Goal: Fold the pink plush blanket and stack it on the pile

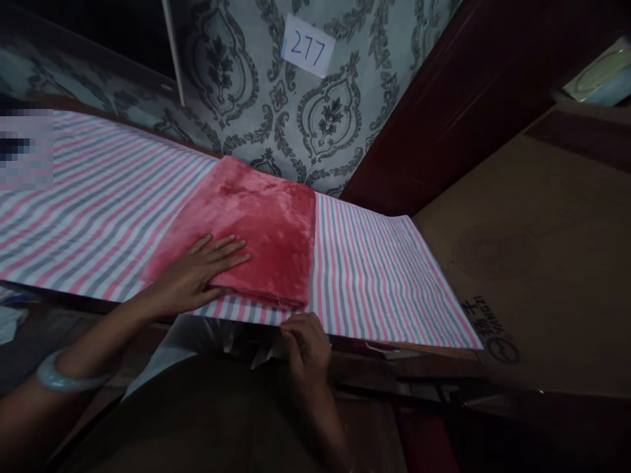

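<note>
A folded piece of red plush fabric [276,230] lies flat on a striped cloth [374,269] in pink, grey and white. Its layered edges show along the near side. My left hand [204,272] rests palm down on the left part of the plush, fingers stretched out and apart. At the near edge of the striped cloth, just below the plush's front right corner, is my right hand [308,341]. Its fingers are curled in against the thumb. Whatever sits between those fingertips, if anything, is too small to make out.
Behind the cloth stands a patterned wall with a paper label [308,45] reading 277. A dark screen [113,39] is at the upper left. A large cardboard box [537,256] borders the right end, beside a dark red post [419,98].
</note>
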A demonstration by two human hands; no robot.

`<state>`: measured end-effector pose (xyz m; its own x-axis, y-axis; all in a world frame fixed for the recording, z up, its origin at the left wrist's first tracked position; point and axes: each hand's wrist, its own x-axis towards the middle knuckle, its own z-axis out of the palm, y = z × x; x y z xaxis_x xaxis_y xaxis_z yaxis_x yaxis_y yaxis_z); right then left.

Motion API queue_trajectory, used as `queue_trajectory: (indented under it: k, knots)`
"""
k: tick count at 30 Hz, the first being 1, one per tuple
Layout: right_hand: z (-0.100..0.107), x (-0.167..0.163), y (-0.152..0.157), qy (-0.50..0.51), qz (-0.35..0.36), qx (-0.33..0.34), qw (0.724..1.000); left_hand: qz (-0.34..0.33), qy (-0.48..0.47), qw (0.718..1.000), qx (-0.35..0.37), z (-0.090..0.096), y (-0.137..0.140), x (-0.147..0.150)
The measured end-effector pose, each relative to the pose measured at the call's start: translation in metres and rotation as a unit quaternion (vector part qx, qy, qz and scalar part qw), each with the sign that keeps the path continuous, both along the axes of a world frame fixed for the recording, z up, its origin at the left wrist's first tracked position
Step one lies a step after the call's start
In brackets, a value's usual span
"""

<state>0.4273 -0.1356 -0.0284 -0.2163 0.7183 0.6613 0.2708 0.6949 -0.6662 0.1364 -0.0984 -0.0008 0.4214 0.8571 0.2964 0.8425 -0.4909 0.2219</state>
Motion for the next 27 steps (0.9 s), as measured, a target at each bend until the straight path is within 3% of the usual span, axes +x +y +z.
queue_trajectory:
  k: [5,14,21,27]
  knots:
    - [0.007,0.000,-0.003,-0.012,0.054,-0.034,0.998,-0.004,0.006,1.000,0.002,0.001,0.000,0.000]
    - [0.007,-0.020,0.016,-0.059,-0.118,0.011,0.991,-0.001,0.014,1.000,-0.001,0.002,-0.001,0.000]
    - [0.002,-0.031,0.022,-0.046,-0.115,0.025,0.992,-0.005,0.009,1.000,-0.007,0.006,-0.001,0.000]
    - [0.000,-0.027,0.019,-0.028,-0.121,-0.011,0.992,0.003,-0.007,1.000,0.005,0.017,-0.009,0.007]
